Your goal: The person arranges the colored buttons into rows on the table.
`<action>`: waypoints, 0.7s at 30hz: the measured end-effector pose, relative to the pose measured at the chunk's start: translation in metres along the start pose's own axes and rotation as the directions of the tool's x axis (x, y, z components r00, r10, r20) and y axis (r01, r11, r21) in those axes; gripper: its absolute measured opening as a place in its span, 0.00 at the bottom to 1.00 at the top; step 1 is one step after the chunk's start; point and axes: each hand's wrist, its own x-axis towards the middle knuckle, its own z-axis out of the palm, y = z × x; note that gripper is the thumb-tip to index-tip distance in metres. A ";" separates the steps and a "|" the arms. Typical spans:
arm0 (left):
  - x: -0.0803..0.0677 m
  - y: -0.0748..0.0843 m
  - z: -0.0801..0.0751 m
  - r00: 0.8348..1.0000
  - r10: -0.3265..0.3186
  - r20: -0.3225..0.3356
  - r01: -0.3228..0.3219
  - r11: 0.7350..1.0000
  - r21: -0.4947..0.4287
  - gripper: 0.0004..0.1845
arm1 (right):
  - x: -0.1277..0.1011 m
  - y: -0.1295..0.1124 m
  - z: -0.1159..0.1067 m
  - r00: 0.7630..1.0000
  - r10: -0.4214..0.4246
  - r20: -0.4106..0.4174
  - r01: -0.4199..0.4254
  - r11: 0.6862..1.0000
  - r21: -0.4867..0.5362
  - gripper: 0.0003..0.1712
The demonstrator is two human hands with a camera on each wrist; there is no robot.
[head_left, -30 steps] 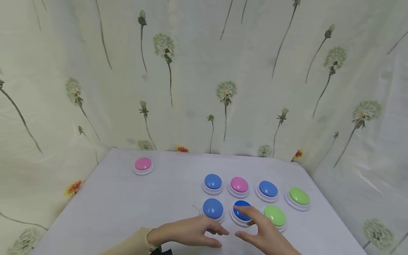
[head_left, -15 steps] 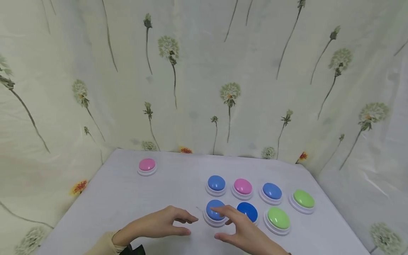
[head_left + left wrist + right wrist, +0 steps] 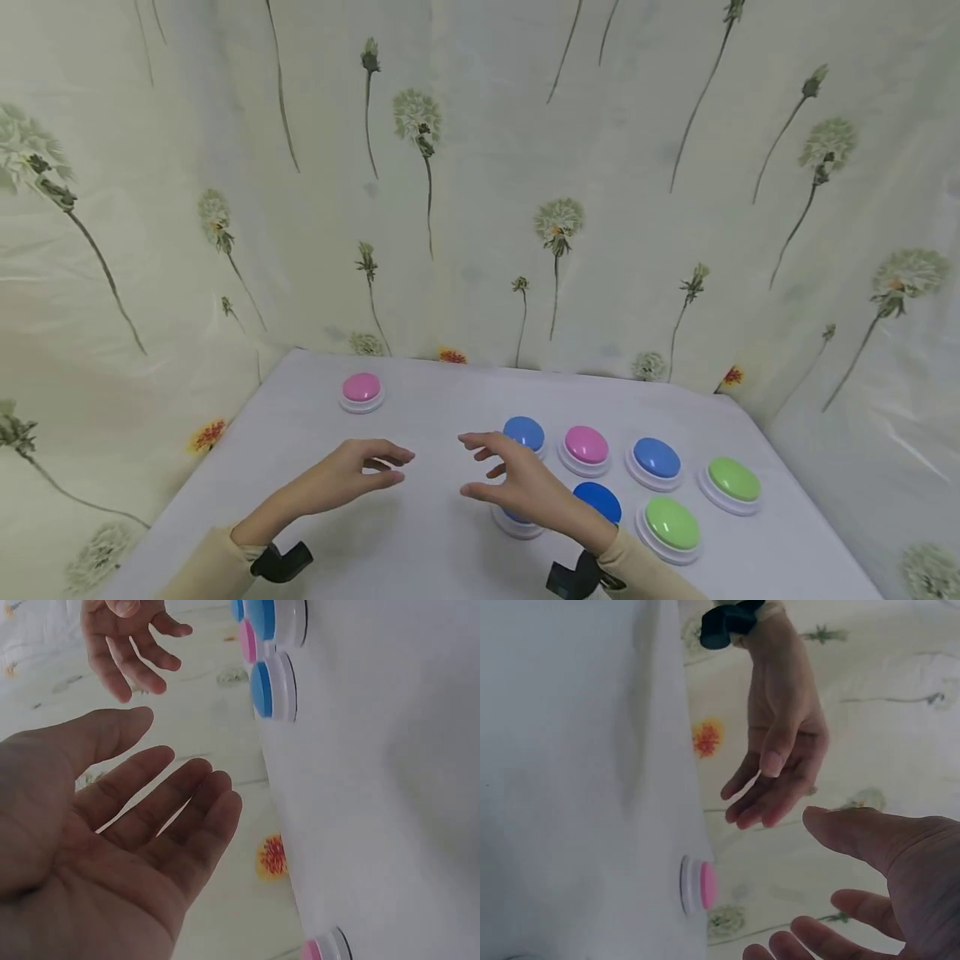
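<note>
My left hand (image 3: 348, 477) hovers over the left-middle of the white table, fingers loosely bent and holding nothing. Facing it across a gap is my right hand (image 3: 517, 485), fingers spread and thumb apart, also holding nothing. Behind the left hand, at the far left, sits a pink push button (image 3: 362, 388) on a white round base. Close to the right hand stand a blue push button (image 3: 524, 431) and a darker blue button (image 3: 597, 501). Another blue button (image 3: 517, 527) is mostly hidden under the right hand and wrist.
Further right are a second pink button (image 3: 587, 445), one more blue button (image 3: 657, 457) and two green buttons, one nearer (image 3: 672, 523) and one farther (image 3: 734, 479). A dandelion-print curtain (image 3: 480, 183) encloses the table's back and sides. Both wrists carry black straps.
Both hands have moved left and away from the body, from low over the front row of buttons toward the table's left-middle. The head view has turned slightly left. The buttons stay in place.
</note>
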 end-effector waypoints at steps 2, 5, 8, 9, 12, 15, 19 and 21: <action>0.000 -0.013 -0.010 0.998 -0.012 -0.055 0.012 1.000 0.004 0.17 | 0.013 0.001 0.005 1.000 -0.001 -0.014 0.001 1.000 0.005 0.38; -0.001 -0.032 -0.028 0.990 -0.044 -0.134 0.047 0.999 0.018 0.18 | 0.036 0.002 0.013 1.000 0.010 -0.024 -0.010 1.000 -0.002 0.38; -0.003 -0.048 -0.046 0.979 -0.085 -0.187 0.094 0.995 0.042 0.20 | 0.060 0.003 0.022 0.999 0.037 -0.021 -0.037 0.999 -0.003 0.37; -0.004 -0.053 -0.051 0.973 -0.104 -0.206 0.116 0.992 0.050 0.21 | 0.069 0.005 0.025 0.999 0.046 -0.018 -0.046 0.999 -0.008 0.37; -0.004 -0.066 -0.065 0.949 -0.168 -0.267 0.196 0.978 0.078 0.24 | 0.092 0.009 0.035 0.997 0.071 -0.009 -0.071 0.997 -0.002 0.37; -0.003 -0.080 -0.074 0.913 -0.245 -0.328 0.290 0.952 0.098 0.28 | 0.113 0.014 0.046 0.994 0.106 0.005 -0.106 0.994 0.000 0.38; -0.001 -0.097 -0.081 0.872 -0.338 -0.354 0.390 0.917 0.087 0.34 | 0.136 0.021 0.058 0.984 0.173 0.036 -0.172 0.985 -0.018 0.42; 0.002 -0.106 -0.083 0.855 -0.382 -0.350 0.427 0.902 0.057 0.37 | 0.147 0.024 0.063 0.979 0.199 0.052 -0.198 0.980 -0.024 0.44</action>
